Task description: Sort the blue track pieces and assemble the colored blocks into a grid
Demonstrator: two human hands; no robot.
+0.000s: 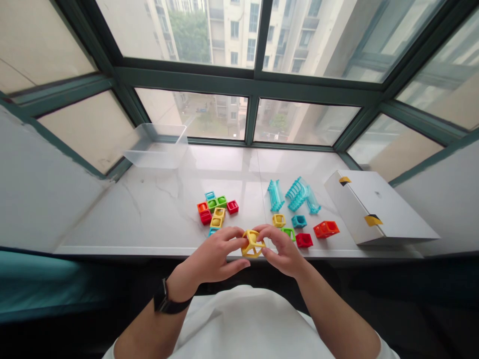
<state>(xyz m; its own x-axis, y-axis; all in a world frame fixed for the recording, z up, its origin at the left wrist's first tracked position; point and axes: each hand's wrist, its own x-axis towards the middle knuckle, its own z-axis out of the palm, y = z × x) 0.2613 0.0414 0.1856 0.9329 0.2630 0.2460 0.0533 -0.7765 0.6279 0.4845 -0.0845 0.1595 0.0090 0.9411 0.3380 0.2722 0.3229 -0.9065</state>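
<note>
Fingers (235, 244) of both hands hold a yellow block (253, 236)

Right-hand fingers pinch the yellow block from its right side, index above and thumb lower down, nearly closed around it. The left hand (215, 255) has hold of it from the left, its fingers partly bent against the side; the thumb stretches just below, and whether it touches cannot be told. The right hand (280, 249) faces it across the block, an open-framed cube with a rounded piece inside. The block is between the hands, at the near edge of a marbled windowsill (157, 214).

Beyond the left hand, a cluster of blocks (219, 213) in blue, orange, red, green and yellow sits close together, a red block (232, 207) at its right. Past the right hand are another yellow block (279, 220), a green block (287, 233) partly hidden by the fingers, a blue block (299, 222), a darker red block (304, 240) and an orange-red piece (326, 229). Translucent turquoise ribbed pieces (276, 195) lie behind these.

A white box (385, 204) with black-and-yellow tabs stands at the far right; a clear plastic bin (157, 157) sits at the back left, by the window (194, 76). A black watch (164, 299) circles the left wrist.
</note>
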